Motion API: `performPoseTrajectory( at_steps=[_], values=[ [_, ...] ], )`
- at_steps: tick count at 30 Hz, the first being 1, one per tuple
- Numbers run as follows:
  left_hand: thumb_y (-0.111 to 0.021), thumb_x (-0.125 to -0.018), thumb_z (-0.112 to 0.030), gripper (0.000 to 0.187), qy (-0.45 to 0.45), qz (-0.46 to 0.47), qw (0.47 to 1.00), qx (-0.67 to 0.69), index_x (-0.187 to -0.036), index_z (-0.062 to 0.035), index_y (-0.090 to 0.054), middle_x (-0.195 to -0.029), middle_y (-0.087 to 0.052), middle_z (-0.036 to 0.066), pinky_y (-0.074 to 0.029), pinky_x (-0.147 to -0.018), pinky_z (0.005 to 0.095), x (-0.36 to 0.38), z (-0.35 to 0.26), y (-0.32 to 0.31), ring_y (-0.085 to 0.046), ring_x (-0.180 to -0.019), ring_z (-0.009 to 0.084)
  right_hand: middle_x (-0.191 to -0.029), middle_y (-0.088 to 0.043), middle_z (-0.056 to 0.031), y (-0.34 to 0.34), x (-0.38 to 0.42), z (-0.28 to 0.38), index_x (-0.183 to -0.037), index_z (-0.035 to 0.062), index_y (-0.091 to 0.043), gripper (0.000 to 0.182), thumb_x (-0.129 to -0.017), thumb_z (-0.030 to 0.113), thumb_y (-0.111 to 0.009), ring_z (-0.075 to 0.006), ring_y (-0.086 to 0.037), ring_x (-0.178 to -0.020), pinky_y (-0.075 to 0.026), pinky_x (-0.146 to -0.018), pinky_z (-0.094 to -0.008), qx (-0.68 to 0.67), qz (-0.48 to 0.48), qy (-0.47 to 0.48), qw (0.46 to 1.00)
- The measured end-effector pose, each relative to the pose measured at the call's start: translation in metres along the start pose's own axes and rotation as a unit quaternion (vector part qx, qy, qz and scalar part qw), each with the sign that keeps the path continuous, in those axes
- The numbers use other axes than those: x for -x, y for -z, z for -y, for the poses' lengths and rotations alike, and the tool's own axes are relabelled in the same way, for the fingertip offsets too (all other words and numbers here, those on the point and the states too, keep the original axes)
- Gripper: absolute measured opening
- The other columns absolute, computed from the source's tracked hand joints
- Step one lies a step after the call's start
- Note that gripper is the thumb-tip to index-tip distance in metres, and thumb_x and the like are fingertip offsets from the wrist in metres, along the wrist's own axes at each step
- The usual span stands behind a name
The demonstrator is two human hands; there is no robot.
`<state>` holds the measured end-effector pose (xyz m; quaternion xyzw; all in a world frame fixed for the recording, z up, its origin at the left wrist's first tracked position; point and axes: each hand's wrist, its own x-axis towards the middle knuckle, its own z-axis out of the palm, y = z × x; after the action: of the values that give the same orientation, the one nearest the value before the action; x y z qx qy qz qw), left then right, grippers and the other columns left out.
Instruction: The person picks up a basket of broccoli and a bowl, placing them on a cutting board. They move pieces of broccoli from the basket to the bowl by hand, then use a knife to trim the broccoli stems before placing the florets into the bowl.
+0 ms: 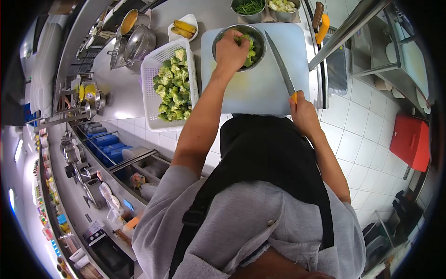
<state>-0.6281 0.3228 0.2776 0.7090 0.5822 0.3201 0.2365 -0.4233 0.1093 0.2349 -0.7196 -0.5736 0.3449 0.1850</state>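
Right now my left hand [232, 49] is down in the metal bowl [256, 35], fingers bent inward at the broccoli [250, 53]; I cannot tell whether they are pinching a piece, since the back of my hand hides the tips. The bowl sits on the far part of the pale cutting board [251, 95], and the broccoli shows mostly along its right side.

My right hand [304, 114] is closed around the orange handle of the knife [281, 63], at the board's near right corner. The blade slants over the board, its tip pointing far and a little left, just right of the bowl; I cannot tell whether it touches the board.

Left of the board, the white basket [147, 88] holds many broccoli pieces [172, 88]. Beyond it, a white dish [194, 22] with yellow food [183, 29] rests on the metal surface [162, 14]. Past the board's far edge stand a container of cut greens [250, 6] and one of pale chunks [282, 5].
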Motion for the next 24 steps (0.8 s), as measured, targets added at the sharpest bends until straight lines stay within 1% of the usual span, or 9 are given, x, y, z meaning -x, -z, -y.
performPoseTrajectory(
  at_steps=[3, 6, 9, 12, 15, 19, 20, 22, 24],
  values=[
    [-0.079, -0.090, -0.030, 0.036, 0.029, 0.094, 0.995, -0.022, -0.112, -0.0028, -0.072, -0.089, -0.077, 0.017, -0.057, -0.073, 0.0404, -0.018, -0.018, 0.011, -0.074, -0.077, 0.0291, -0.085, -0.069, -0.0357, -0.001, -0.001, -0.003, -0.115, -0.0050, -0.047, 0.031, -0.110, 0.025, -0.052, -0.0556, -0.068, -0.083, -0.053, -0.075, -0.0624, -0.002, -0.005, 0.006, 1.000],
    [-0.081, -0.087, -0.038, 0.042, -0.129, -0.011, 0.990, -0.061, -0.110, -0.0033, -0.076, -0.091, -0.078, 0.017, -0.059, -0.076, 0.0409, -0.036, 0.008, 0.002, -0.076, -0.082, 0.0291, -0.084, -0.069, -0.0360, -0.004, -0.002, -0.007, -0.115, -0.0053, -0.047, 0.031, -0.110, 0.025, -0.052, -0.0556, -0.068, -0.084, -0.053, -0.075, -0.0624, -0.003, -0.009, 0.013, 1.000],
    [-0.083, -0.087, -0.041, 0.039, -0.063, 0.057, 0.989, -0.118, -0.107, -0.0071, -0.079, -0.095, -0.078, 0.019, -0.058, -0.085, 0.0459, -0.042, 0.021, 0.020, -0.074, -0.093, 0.0323, -0.084, -0.069, -0.0358, -0.002, -0.003, -0.006, -0.115, -0.0055, -0.048, 0.031, -0.109, 0.025, -0.052, -0.0554, -0.068, -0.084, -0.053, -0.075, -0.0622, -0.006, -0.005, 0.008, 1.000],
    [-0.085, -0.084, -0.041, 0.034, 0.004, 0.215, 0.957, -0.193, -0.096, -0.0096, -0.081, -0.099, -0.079, 0.015, -0.058, -0.084, 0.0460, -0.016, -0.004, 0.024, -0.074, -0.093, 0.0339, -0.085, -0.069, -0.0355, -0.001, -0.002, -0.005, -0.115, -0.0054, -0.048, 0.031, -0.109, 0.024, -0.053, -0.0552, -0.068, -0.083, -0.053, -0.076, -0.0620, -0.008, -0.002, 0.005, 1.000],
    [-0.088, -0.080, -0.036, 0.034, -0.017, 0.170, 0.969, -0.179, -0.098, -0.0072, -0.080, -0.094, -0.079, 0.013, -0.059, -0.081, 0.0433, -0.001, 0.010, 0.006, -0.075, -0.087, 0.0317, -0.084, -0.069, -0.0354, 0.000, -0.004, -0.004, -0.115, -0.0052, -0.048, 0.030, -0.109, 0.024, -0.053, -0.0552, -0.068, -0.083, -0.053, -0.076, -0.0618, -0.006, 0.002, 0.008, 1.000],
    [-0.083, -0.088, -0.021, 0.027, 0.047, 0.073, 0.996, 0.025, -0.107, -0.0027, -0.078, -0.094, -0.077, 0.013, -0.061, -0.073, 0.0350, 0.004, 0.021, 0.013, -0.075, -0.077, 0.0228, -0.084, -0.069, -0.0355, 0.000, -0.005, -0.008, -0.117, -0.0050, -0.048, 0.030, -0.109, 0.024, -0.053, -0.0553, -0.068, -0.083, -0.053, -0.077, -0.0620, -0.011, 0.000, 0.010, 1.000],
    [-0.079, -0.090, -0.017, 0.026, 0.091, 0.087, 0.982, 0.142, -0.111, -0.0018, -0.076, -0.095, -0.076, 0.012, -0.061, -0.071, 0.0325, 0.010, 0.021, 0.014, -0.075, -0.077, 0.0209, -0.084, -0.069, -0.0355, 0.000, -0.005, -0.007, -0.118, -0.0050, -0.048, 0.031, -0.109, 0.024, -0.053, -0.0553, -0.068, -0.084, -0.053, -0.077, -0.0622, -0.010, 0.003, 0.009, 1.000],
    [-0.072, -0.095, -0.008, 0.024, 0.177, 0.111, 0.906, 0.369, -0.117, 0.0001, -0.073, -0.097, -0.074, 0.010, -0.061, -0.068, 0.0275, 0.031, 0.003, 0.024, -0.074, -0.076, 0.0172, -0.085, -0.069, -0.0356, 0.003, -0.005, -0.007, -0.119, -0.0050, -0.048, 0.031, -0.108, 0.024, -0.053, -0.0554, -0.068, -0.084, -0.052, -0.077, -0.0626, -0.006, 0.009, 0.006, 1.000],
    [-0.064, -0.099, -0.002, 0.029, 0.189, 0.194, 0.869, 0.413, -0.127, -0.0002, -0.069, -0.100, -0.071, 0.009, -0.062, -0.070, 0.0257, 0.059, -0.010, 0.024, -0.075, -0.081, 0.0172, -0.084, -0.068, -0.0358, 0.002, -0.007, -0.009, -0.119, -0.0050, -0.048, 0.031, -0.108, 0.024, -0.054, -0.0556, -0.068, -0.084, -0.052, -0.077, -0.0627, -0.003, 0.001, 0.019, 1.000]
  ],
)
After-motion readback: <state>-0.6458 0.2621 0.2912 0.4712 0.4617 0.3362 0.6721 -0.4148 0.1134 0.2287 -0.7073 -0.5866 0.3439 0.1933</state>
